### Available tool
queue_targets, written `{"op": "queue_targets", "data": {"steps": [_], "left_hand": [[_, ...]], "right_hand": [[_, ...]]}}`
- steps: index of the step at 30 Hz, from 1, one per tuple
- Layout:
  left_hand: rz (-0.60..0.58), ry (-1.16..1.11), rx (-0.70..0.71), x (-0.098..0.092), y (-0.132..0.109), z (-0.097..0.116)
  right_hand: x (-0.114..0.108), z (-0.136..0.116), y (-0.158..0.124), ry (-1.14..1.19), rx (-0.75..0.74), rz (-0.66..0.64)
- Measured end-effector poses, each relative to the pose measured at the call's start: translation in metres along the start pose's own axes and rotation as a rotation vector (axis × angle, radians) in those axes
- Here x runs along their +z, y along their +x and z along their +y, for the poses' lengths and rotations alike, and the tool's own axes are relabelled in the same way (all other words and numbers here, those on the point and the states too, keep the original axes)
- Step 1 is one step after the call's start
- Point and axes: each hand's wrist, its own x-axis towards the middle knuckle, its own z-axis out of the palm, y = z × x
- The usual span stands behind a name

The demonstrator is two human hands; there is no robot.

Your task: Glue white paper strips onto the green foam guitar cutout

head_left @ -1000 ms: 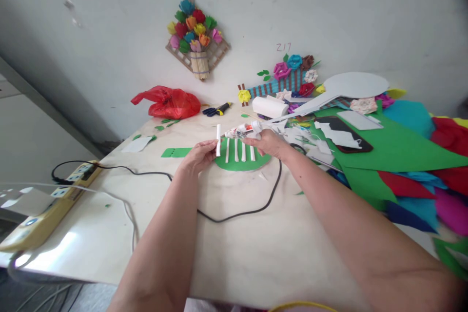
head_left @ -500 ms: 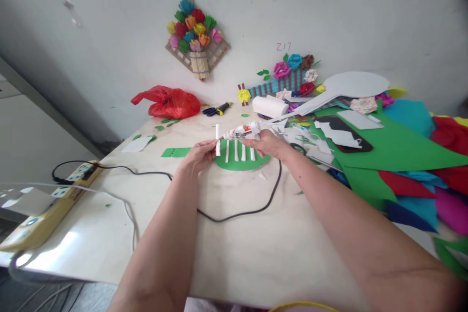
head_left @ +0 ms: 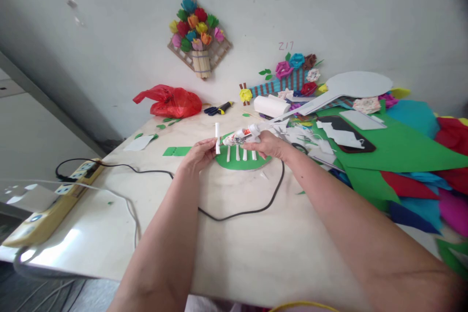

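My left hand [head_left: 199,154] pinches a short white paper roll [head_left: 217,137], held upright above the table. My right hand [head_left: 268,145] grips a glue gun [head_left: 242,134] whose nozzle points left, close to that roll. Under both hands lies a green paper disc [head_left: 241,162] with several white rolls [head_left: 241,154] laid side by side on it. The gun's black cable [head_left: 241,213] loops across the pale table [head_left: 256,248] toward me.
A yellow power strip [head_left: 54,202] lies at the left edge. A red plastic bag [head_left: 171,101], a cutter [head_left: 219,108] and a white paper roll [head_left: 271,106] sit at the back. Coloured paper sheets [head_left: 402,156] and scraps pile up on the right. Paper flower crafts [head_left: 197,34] hang on the wall.
The glue gun's nozzle has dropped and moved left toward the white roll in my left hand. The view has shifted slightly.
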Motion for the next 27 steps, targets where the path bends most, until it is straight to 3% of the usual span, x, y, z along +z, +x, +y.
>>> {"op": "queue_targets", "data": {"steps": [11, 19, 27], "left_hand": [[-0.049, 0.021, 0.014, 0.0000, -0.0006, 0.0007], [-0.049, 0.043, 0.028, -0.0023, 0.0011, 0.0003], [-0.050, 0.038, 0.036, -0.0044, 0.0031, -0.0003]], "right_hand": [[0.0016, 0.0007, 0.0002, 0.016, -0.016, 0.095], [0.0034, 0.0054, 0.0032, 0.137, -0.056, 0.061], [0.0047, 0.0041, 0.0051, 0.091, -0.051, 0.061]]}}
